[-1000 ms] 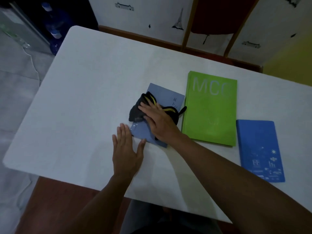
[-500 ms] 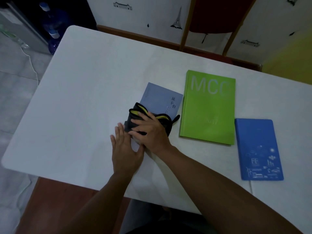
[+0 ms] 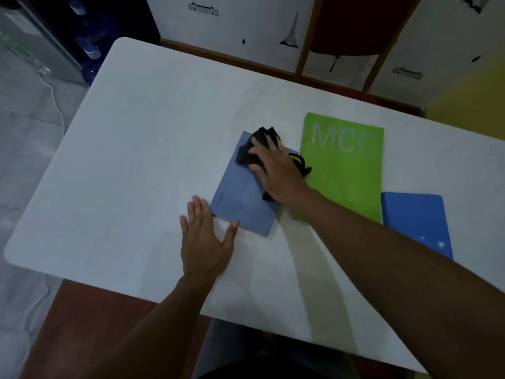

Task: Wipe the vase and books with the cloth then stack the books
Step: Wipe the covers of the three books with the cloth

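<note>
Head view looks down on a white desk where three books lie flat. Nearest the person is a grey-blue book, set at a slant. The right hand lies palm down over its far half, fingers spread and pressing a crumpled black cloth with yellow trim against the cover — a bit of the cloth sticks out past the wrist toward the green book. The left hand rests open and flat on the desk at the book's near left corner, fingers together and thumb out, the thumb tip touching the book's near edge; it grips nothing. The green book, with large pale letters on its cover, lies just beside the grey-blue one on the right. A smaller bright blue book sits near the green one's right side, partly hidden by the right forearm. No book rests on another.
</note>
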`<move>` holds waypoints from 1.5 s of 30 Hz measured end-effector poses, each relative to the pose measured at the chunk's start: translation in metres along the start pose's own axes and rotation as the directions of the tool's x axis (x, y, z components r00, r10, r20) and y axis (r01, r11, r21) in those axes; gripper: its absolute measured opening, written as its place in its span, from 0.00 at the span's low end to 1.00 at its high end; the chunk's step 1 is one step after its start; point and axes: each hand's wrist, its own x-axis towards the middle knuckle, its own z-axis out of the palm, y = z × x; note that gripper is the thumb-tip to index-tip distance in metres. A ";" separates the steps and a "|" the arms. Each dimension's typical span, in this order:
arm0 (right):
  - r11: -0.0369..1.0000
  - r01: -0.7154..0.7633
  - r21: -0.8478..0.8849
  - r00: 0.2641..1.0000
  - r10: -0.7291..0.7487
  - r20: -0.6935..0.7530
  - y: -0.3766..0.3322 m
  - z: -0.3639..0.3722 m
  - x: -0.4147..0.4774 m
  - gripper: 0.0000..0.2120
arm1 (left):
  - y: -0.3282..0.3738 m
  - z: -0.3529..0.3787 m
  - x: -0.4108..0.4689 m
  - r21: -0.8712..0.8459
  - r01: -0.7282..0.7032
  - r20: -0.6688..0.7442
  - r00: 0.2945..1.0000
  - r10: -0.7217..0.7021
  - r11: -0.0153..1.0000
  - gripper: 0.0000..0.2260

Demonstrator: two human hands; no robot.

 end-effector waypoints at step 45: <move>0.985 0.061 0.158 0.990 -0.080 0.116 -0.029 -0.041 -0.161 0.17 | 0.056 -0.018 -0.030 0.180 -0.647 -0.006 0.753 0.658 0.741 0.39</move>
